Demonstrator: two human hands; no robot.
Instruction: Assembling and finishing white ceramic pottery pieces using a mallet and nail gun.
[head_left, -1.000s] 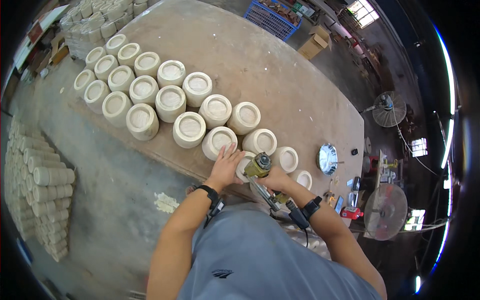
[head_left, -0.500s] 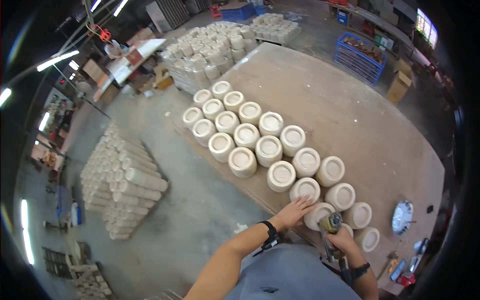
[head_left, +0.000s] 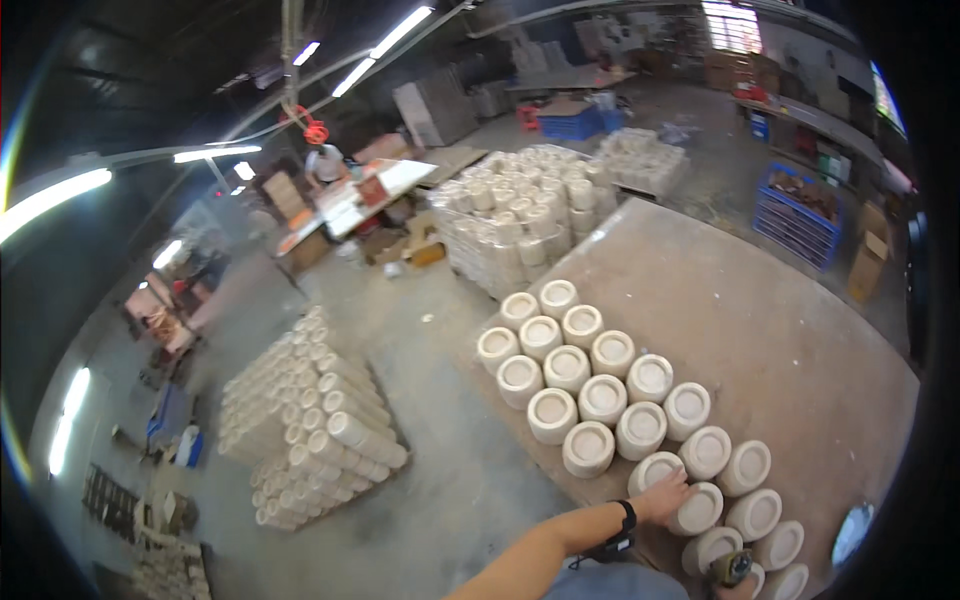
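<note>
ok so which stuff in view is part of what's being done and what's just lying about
Part of the job:
left hand, touching the pale round pieces
right hand, holding the power tool
table under them

Apparently just lying about:
silver dish, apart from both hands
blue crate
cardboard box
floor stack of similar pieces
</note>
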